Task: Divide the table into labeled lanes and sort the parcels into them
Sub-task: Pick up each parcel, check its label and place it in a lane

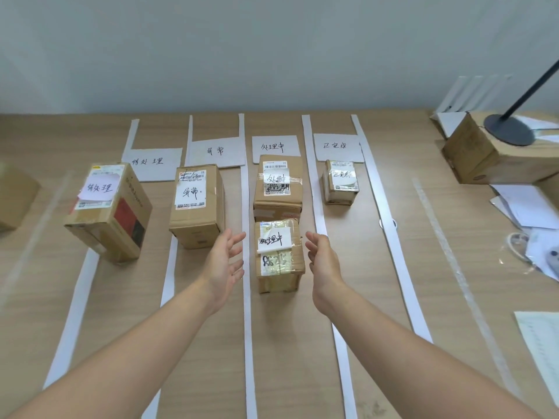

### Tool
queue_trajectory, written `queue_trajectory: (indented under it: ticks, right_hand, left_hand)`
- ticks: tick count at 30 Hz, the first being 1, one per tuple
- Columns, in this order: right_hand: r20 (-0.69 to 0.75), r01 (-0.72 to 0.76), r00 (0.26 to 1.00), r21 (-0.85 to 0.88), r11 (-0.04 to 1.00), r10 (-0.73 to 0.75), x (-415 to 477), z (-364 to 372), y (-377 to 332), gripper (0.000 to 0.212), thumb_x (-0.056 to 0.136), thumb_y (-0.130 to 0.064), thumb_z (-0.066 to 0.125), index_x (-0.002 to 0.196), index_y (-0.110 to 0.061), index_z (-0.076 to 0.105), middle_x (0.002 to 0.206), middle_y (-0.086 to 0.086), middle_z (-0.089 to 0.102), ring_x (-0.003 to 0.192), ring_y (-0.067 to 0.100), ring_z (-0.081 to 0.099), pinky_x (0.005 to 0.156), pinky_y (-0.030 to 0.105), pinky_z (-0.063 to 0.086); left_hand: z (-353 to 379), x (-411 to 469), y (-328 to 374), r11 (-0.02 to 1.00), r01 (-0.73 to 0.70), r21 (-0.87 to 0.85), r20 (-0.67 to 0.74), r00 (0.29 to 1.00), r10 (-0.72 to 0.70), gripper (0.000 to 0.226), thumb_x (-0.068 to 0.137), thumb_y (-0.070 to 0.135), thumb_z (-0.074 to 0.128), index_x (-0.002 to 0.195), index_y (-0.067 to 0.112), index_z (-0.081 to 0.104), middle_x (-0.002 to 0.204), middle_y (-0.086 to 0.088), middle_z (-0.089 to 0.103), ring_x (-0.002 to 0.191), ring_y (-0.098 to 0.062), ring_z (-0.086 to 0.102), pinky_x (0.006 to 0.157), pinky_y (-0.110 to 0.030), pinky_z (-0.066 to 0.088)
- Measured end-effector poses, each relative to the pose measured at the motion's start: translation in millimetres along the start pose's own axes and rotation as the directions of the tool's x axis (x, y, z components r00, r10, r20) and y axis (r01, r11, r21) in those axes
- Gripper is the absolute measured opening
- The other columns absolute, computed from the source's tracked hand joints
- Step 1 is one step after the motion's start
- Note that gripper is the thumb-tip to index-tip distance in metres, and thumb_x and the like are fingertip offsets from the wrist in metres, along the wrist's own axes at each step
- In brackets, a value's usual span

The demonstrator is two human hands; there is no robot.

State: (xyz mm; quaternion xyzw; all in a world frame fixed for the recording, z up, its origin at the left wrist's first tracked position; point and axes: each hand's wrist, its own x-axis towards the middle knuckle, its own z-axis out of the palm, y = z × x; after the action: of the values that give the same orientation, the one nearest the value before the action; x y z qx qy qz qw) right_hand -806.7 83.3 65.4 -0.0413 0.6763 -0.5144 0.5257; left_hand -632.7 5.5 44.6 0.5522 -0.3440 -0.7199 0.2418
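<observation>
The wooden tabletop (302, 343) is already split into lanes by long white paper strips (247, 297) running away from the person, and each lane carries a handwritten paper label (276, 146) at its far end, so the dividing and labelling look done. In the leftmost lane stands the tallest parcel (110, 211), a box with a red-and-black printed side and a note on top that seems to match its lane's heading. Next to it, in the second lane, sits a plain tall carton (196, 205), also tagged. The third lane holds two: a broad, flat-topped box (277, 189) at the back and, touching its near face, a smaller taped parcel (279, 255). The fourth lane has the smallest carton (340, 182) alone. Both hands are open and empty, the left hand (225, 261) just beside the taped parcel's left side and the right hand (325, 261) just beside its right, palms turned inward, neither touching it as far as I can tell. Sorting appears nearly finished; a box at the left edge (15, 198) lies outside the lanes and may be left, while the carton under the lamp base (484, 155) looks like a stand.
</observation>
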Motion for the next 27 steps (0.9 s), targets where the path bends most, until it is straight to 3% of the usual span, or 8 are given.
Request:
queue_trajectory:
  ticks: [2, 5, 7, 9, 11, 17, 20, 27]
  right_hand:
    - [-0.006, 0.038, 0.999, 0.022, 0.999, -0.037, -15.0, 1.3, -7.7, 0.031, 0.109, -0.034, 0.042, 0.126, -0.025, 0.066, 0.135, -0.006, 0.063, 0.094, -0.002, 0.061, 0.076, 0.017, 0.043]
    - [-0.007, 0.087, 0.996, 0.052, 0.995, -0.087, -47.2, 11.4, -20.4, 0.025, 0.109, -0.028, 0.043, 0.105, -0.026, 0.068, 0.099, -0.01, 0.069, 0.059, -0.011, 0.064, 0.055, 0.006, 0.048]
    - [-0.004, 0.144, 0.989, 0.055, 0.988, -0.144, -66.2, 21.5, -19.0, 0.024, 0.107, -0.032, 0.046, 0.111, -0.028, 0.069, 0.119, -0.005, 0.07, 0.083, -0.008, 0.066, 0.081, 0.014, 0.051]
    - [-0.004, 0.201, 0.98, 0.046, 0.979, -0.201, -90.5, 34.1, -16.6, 0.027, 0.104, -0.038, 0.047, 0.115, -0.033, 0.072, 0.139, -0.003, 0.064, 0.117, 0.005, 0.06, 0.114, 0.034, 0.04]
    - [-0.005, 0.252, 0.968, 0.025, 0.968, -0.251, -112.0, 47.0, -12.5, 0.03, 0.103, -0.041, 0.046, 0.117, -0.036, 0.072, 0.14, -0.005, 0.064, 0.13, 0.01, 0.054, 0.123, 0.043, 0.031]
    - [0.141, 0.342, 0.928, 0.045, 0.939, -0.345, -180.6, 96.5, 8.6, 0.036, 0.102, -0.042, 0.047, 0.123, -0.03, 0.074, 0.131, -0.005, 0.07, 0.12, 0.009, 0.059, 0.104, 0.027, 0.041]
    - [0.229, 0.352, 0.906, 0.057, 0.934, -0.356, -210.9, 122.7, 39.1, 0.034, 0.103, -0.04, 0.047, 0.116, -0.031, 0.078, 0.13, -0.004, 0.071, 0.122, 0.011, 0.06, 0.111, 0.033, 0.04]
    - [0.468, 0.185, 0.87, -0.017, 0.983, -0.156, -271.4, 202.9, 146.2, 0.039, 0.105, -0.036, 0.043, 0.119, -0.023, 0.076, 0.127, 0.001, 0.072, 0.125, 0.018, 0.061, 0.109, 0.033, 0.042]
  left_hand:
    - [-4.3, -12.6, 8.9, 0.999, -0.038, -0.009, 0.015, 0.999, 0.038, 0.056, 0.103, 0.061, 0.034, 0.145, 0.031, 0.054, 0.165, -0.008, 0.031, 0.152, -0.038, 0.027, 0.122, -0.047, 0.029]
    - [-11.6, -34.8, 24.0, 0.994, -0.105, -0.034, 0.042, 0.993, 0.106, 0.059, 0.103, 0.062, 0.032, 0.15, 0.03, 0.049, 0.169, -0.007, 0.022, 0.154, -0.036, 0.022, 0.125, -0.049, 0.024]
    - [-19.1, -52.2, 30.8, 0.989, -0.139, -0.05, 0.067, 0.988, 0.142, 0.06, 0.102, 0.063, 0.031, 0.151, 0.031, 0.047, 0.169, -0.006, 0.02, 0.154, -0.035, 0.021, 0.125, -0.048, 0.022]
    - [-29.7, -71.5, 35.9, 0.984, -0.168, -0.058, 0.085, 0.981, 0.172, 0.06, 0.103, 0.062, 0.029, 0.152, 0.033, 0.046, 0.17, -0.005, 0.018, 0.155, -0.035, 0.018, 0.125, -0.046, 0.02]
    - [-44.8, -92.2, 41.5, 0.979, -0.197, -0.055, 0.092, 0.975, 0.201, 0.059, 0.103, 0.062, 0.028, 0.152, 0.033, 0.045, 0.17, -0.004, 0.017, 0.156, -0.035, 0.014, 0.126, -0.045, 0.017]
    - [-119.4, -163.1, 48.7, 0.951, -0.3, -0.07, 0.039, 0.952, 0.303, 0.06, 0.102, 0.064, 0.027, 0.153, 0.035, 0.042, 0.171, 0.001, 0.012, 0.157, -0.035, 0.003, 0.127, -0.05, 0.007]
    - [-169.8, -207.0, 37.7, 0.941, -0.334, -0.053, -0.055, 0.942, 0.331, 0.061, 0.101, 0.066, 0.028, 0.153, 0.038, 0.042, 0.171, 0.004, 0.013, 0.158, -0.032, 0.006, 0.127, -0.048, 0.007]
    - [-288.6, -313.3, -24.4, 0.923, -0.38, -0.056, -0.304, 0.887, 0.347, 0.058, 0.105, 0.057, 0.023, 0.155, 0.033, 0.039, 0.169, 0.01, 0.019, 0.158, -0.02, 0.006, 0.127, -0.049, -0.001]
